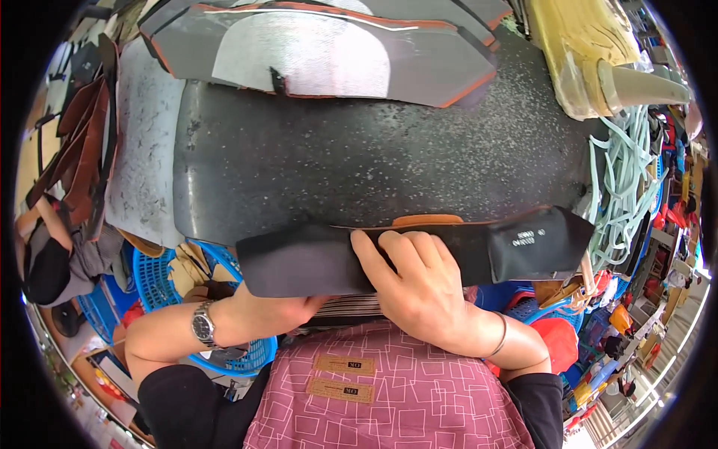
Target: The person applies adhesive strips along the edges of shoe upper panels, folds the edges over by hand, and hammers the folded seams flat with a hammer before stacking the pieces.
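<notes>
A long black leather-like piece (299,260) lies across the near edge of the dark worktop (359,157). Pale print marks its right end, and a tan strip (428,220) peeks out along its far edge. My right hand (419,288) grips the middle of this piece, fingers bent over its upper face. From below, my left hand (273,310) holds the near edge; its fingers are curled and partly hidden under the piece. Farther back lies a stack of grey cut pieces (426,63) with orange-brown edges and a whitish patch.
A yellow, crusted container (587,37) with a thick pale handle (651,86) stands at the far right. Pale green straps (624,187) hang by the right edge. Blue baskets (153,277) sit below the worktop. Brown pieces (86,150) hang at left, near another person's arm (54,222).
</notes>
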A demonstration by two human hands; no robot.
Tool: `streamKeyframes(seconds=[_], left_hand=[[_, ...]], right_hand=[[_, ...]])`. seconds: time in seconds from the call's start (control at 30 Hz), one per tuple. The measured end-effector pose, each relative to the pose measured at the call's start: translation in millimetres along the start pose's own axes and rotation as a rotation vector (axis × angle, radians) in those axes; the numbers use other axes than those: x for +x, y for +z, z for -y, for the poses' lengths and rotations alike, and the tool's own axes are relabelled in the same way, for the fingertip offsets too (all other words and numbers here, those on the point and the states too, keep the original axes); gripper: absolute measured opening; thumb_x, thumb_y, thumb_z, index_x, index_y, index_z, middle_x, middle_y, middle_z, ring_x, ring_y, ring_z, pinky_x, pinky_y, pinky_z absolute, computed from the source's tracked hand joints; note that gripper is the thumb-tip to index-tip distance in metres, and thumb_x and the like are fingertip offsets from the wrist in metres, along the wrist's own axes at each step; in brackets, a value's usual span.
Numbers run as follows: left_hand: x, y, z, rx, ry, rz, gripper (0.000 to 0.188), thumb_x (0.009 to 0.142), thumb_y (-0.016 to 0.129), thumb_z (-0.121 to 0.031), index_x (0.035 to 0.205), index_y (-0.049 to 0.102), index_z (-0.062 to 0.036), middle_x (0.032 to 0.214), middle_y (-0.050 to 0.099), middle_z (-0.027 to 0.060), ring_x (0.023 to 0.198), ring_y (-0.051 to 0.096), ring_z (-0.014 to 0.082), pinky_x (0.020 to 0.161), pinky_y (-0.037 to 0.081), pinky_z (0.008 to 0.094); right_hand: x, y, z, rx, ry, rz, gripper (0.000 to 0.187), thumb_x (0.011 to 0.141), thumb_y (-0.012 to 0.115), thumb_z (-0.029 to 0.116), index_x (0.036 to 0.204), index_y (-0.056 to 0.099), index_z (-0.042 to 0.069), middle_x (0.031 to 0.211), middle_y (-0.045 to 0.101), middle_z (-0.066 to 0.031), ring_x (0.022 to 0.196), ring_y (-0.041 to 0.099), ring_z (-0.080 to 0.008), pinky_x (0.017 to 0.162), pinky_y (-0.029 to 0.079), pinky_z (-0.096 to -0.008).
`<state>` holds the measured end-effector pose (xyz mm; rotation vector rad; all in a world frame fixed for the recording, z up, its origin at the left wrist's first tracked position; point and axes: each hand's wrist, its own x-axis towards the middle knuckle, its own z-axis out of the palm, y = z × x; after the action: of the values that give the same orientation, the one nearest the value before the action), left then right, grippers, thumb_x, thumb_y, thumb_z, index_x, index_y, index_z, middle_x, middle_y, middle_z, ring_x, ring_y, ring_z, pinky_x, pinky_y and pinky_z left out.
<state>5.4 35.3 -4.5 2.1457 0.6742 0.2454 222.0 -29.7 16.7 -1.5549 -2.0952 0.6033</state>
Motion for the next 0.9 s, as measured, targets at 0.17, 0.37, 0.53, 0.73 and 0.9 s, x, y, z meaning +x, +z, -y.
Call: streamKeyframes(seconds=[0.17, 0.37, 0.53, 0.73, 0.9], left_hand=[[-8, -26, 22, 0.150, 0.179, -0.037, 0.036, 0.073, 0.075, -0.008, 0.108, 0.068, -0.0069, 0.104, 0.066, 0.0121, 0.096, 0.064, 0.0321, 0.079, 0.054, 0.0396], [5, -11, 11, 0.126, -0.080, -0.567, 0.068, 0.072, 0.079, -0.007, 0.133, 0.052, -0.0036, 0.142, 0.037, 0.0219, 0.105, 0.059, 0.0263, 0.071, 0.056, 0.0317], [21, -29, 7, 0.091, -0.031, -0.352, 0.035, 0.064, 0.076, -0.005, 0.098, 0.069, -0.0048, 0.095, 0.065, 0.0113, 0.083, 0.064, 0.0294, 0.070, 0.053, 0.0373], [17, -26, 7, 0.505, 0.204, -0.347, 0.037, 0.067, 0.067, -0.008, 0.104, 0.070, -0.0003, 0.099, 0.065, 0.0112, 0.082, 0.064, 0.0265, 0.063, 0.055, 0.0303], [22, -49, 19, 0.726, 0.571, -0.175, 0.028, 0.069, 0.065, -0.009, 0.094, 0.070, 0.0025, 0.100, 0.067, 0.0156, 0.082, 0.064, 0.0225, 0.062, 0.057, 0.0268]], right_hand=[[-3, 16, -12, 0.019, -0.257, -0.144, 0.047, 0.065, 0.064, 0.007, 0.110, 0.065, -0.009, 0.117, 0.058, -0.0194, 0.100, 0.061, -0.0282, 0.082, 0.056, -0.0373], [-1, 16, -10, 0.031, -0.239, -0.185, 0.041, 0.065, 0.064, 0.005, 0.104, 0.068, -0.007, 0.111, 0.065, -0.0174, 0.095, 0.063, -0.0268, 0.082, 0.057, -0.0343], [-3, 19, -8, -0.131, -0.287, -0.096, 0.037, 0.071, 0.064, 0.006, 0.106, 0.069, -0.004, 0.116, 0.065, -0.0164, 0.099, 0.062, -0.0251, 0.082, 0.056, -0.0337], [-1, 20, -3, -0.269, -0.297, -0.060, 0.033, 0.076, 0.063, 0.012, 0.107, 0.070, 0.000, 0.124, 0.062, -0.0136, 0.102, 0.057, -0.0224, 0.081, 0.050, -0.0314], [7, 17, 2, -0.225, -0.268, 0.050, 0.036, 0.079, 0.060, 0.014, 0.115, 0.061, 0.005, 0.139, 0.053, -0.0097, 0.099, 0.051, -0.0201, 0.072, 0.042, -0.0304]])
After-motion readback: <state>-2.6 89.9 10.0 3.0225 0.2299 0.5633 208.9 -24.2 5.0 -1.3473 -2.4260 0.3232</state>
